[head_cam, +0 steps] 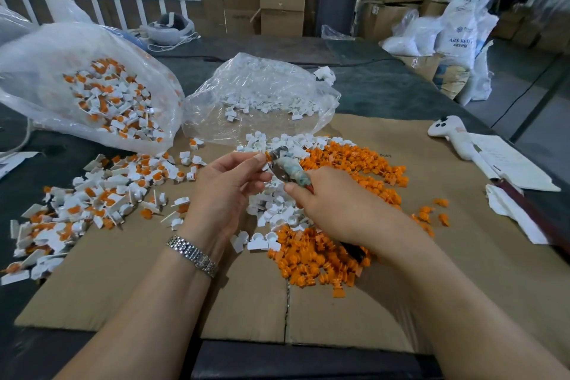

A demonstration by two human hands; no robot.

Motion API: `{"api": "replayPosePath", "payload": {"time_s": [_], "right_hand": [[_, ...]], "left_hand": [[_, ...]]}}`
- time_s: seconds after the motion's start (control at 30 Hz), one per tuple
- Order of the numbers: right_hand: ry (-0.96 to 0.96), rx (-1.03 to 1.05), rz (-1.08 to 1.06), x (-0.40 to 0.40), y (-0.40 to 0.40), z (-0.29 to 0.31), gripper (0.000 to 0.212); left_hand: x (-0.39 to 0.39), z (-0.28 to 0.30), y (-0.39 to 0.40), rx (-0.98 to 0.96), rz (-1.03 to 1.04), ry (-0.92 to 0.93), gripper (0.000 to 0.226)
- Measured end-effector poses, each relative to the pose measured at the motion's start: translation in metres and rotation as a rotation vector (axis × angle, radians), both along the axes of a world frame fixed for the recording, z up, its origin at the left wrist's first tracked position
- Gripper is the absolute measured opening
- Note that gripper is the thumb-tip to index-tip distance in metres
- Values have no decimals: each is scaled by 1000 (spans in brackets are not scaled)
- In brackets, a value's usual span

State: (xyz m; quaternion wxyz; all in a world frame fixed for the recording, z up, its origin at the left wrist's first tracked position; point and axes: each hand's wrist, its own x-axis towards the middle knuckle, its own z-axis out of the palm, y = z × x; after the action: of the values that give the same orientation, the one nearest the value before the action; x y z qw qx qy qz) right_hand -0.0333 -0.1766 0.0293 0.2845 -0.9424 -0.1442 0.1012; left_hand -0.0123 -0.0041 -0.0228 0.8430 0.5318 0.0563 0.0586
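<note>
Pliers (287,168) clasped in right hand (339,213), nose meeting small orange-and-white part (267,157) pinched by left hand (225,188) above cardboard (123,287). Keep part still, bite only orange insert, pull straight, drop onto orange pile (317,259).

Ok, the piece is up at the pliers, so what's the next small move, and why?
Probably squeeze the pliers on the small piece. The left hand pinches it right at their tip, and the right hand grips the handles. Whether the tip has closed on it is hard to tell from here.
</note>
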Motion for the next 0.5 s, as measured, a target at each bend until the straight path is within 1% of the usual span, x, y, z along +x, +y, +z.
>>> {"api": "replayPosePath", "payload": {"time_s": [0.07,0.17,0.23,0.3,0.37,0.43,0.5], "right_hand": [[-39,-12,-13,1,3,-4,33],[-30,6,-6,2,3,-5,37],[-8,10,3,3,0,-2,43],[-14,-3,-20,8,-7,2,46],[-91,-67,-99,18,-18,2,46],[-162,-144,-211,30,-29,-1,45],[-186,-220,-320,40,-38,-7,48]], "left_hand": [[0,1,0,-14,10,-10,2],[1,1,-1,-10,25,-31,2],[1,1,-2,30,45,-53,4],[0,1,1,109,113,-67,6],[1,-1,9,285,290,-60,6],[4,-4,22,485,539,-39,6],[7,-3,35,618,762,-47,8]]}}
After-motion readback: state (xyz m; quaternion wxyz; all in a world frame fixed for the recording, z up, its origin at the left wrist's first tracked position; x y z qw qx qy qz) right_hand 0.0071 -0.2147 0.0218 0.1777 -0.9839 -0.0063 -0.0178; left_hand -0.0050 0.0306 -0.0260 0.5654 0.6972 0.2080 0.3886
